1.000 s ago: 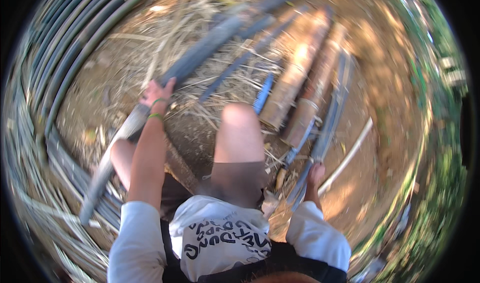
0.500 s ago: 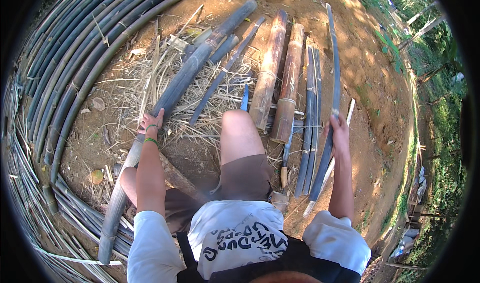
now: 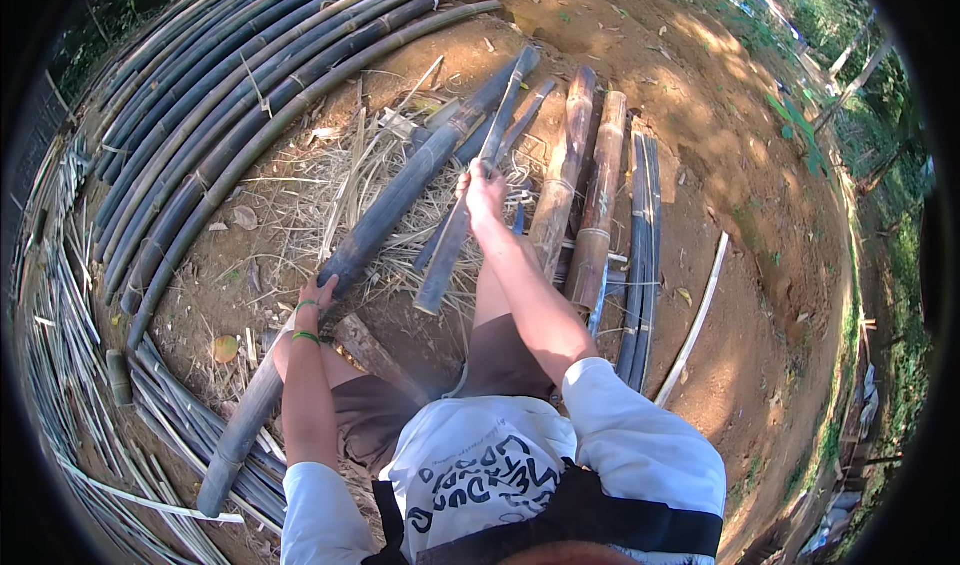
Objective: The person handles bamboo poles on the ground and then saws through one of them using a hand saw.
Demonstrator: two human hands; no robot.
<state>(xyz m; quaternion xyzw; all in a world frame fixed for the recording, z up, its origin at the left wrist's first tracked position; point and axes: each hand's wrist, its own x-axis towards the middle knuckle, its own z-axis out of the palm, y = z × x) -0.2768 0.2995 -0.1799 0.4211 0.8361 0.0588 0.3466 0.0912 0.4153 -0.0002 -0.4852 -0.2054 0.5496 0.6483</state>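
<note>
My left hand (image 3: pixel 315 297) is wrapped around a thick dark bamboo pole (image 3: pixel 375 223), which slants from the lower left toward the far middle. A wide, dark bamboo strip (image 3: pixel 453 245) is gripped near its middle by my right hand (image 3: pixel 484 195). This strip points away from me beside the pole, its near end above the ground and its far end overlapping the pole's far part. Two thick brown bamboo lengths (image 3: pixel 602 200) lie to the right of my right hand. Pale shavings (image 3: pixel 300 210) are scattered under and around the pole.
Long bamboo poles (image 3: pixel 230 115) are stacked at the far left. Thin split strips (image 3: pixel 75 365) lie at the left edge. On the right are several dark slats (image 3: pixel 642 255) and a pale strip (image 3: pixel 695 320). A short wood block (image 3: pixel 372 350) sits by my left knee.
My right hand has carried the dark bamboo strip from the right side leftward, close to the pole. My left hand keeps its hold on the pole. The view has shifted slightly.
</note>
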